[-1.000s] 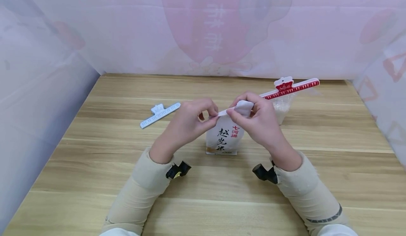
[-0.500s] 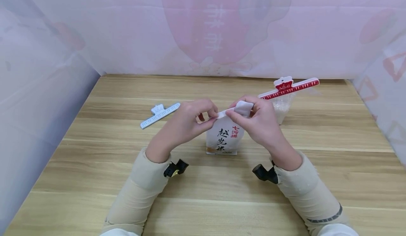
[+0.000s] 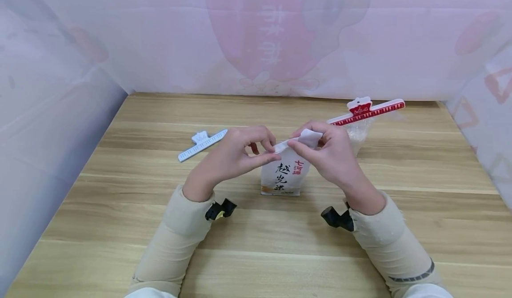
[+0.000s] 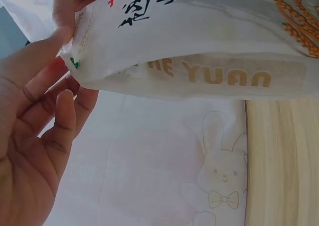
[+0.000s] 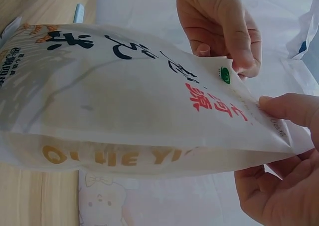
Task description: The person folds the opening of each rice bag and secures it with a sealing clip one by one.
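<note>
A white rice bag (image 3: 283,173) with black and red characters stands upright on the table, its top edge folded over. My left hand (image 3: 238,153) pinches the top left corner between thumb and fingers. At the top right, my right hand (image 3: 334,155) grips the folded edge, with a white flap sticking out past the thumb. In the left wrist view the bag's side (image 4: 224,76) shows gold letters. The right wrist view has the right thumb on the printed front of the bag (image 5: 124,101) and fingers behind it.
A light blue ruler-shaped clip (image 3: 202,145) lies on the table left of my left hand. Behind my right hand, a red and white clip (image 3: 367,112) sits across the top of a clear bag (image 3: 358,134) of white grains. Printed cloth (image 3: 168,44) walls the back and sides.
My left thumb has shifted slightly right and down along the bag's top edge, and the left wrist has moved slightly left. My right hand keeps its hold.
</note>
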`<state>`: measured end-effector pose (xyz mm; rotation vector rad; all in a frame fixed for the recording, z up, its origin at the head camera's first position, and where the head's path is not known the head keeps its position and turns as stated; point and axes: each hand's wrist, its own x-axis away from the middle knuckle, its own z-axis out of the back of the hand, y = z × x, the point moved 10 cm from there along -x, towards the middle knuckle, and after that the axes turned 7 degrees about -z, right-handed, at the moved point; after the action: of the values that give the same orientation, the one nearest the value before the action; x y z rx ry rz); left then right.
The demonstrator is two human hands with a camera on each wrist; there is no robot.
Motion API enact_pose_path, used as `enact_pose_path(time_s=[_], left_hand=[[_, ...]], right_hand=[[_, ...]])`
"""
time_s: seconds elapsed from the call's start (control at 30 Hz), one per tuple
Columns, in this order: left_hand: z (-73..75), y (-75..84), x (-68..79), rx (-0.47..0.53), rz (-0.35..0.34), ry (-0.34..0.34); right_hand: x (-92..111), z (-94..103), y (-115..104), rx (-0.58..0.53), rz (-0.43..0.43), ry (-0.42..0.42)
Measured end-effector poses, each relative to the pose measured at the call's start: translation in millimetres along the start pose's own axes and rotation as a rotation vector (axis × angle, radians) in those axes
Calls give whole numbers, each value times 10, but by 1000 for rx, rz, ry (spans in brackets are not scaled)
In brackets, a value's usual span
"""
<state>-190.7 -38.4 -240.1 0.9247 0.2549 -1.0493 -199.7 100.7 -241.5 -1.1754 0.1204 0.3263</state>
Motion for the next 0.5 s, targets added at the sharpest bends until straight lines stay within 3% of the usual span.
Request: enact_pose_path(time_s=[0.27,0.5], left_hand=[[7,-134,4,34,114,91],[-25,-167,-3,44,120,126]], right_hand=[[11,1,-24,8,33,-9],[9,3,-50,27,67,-1]])
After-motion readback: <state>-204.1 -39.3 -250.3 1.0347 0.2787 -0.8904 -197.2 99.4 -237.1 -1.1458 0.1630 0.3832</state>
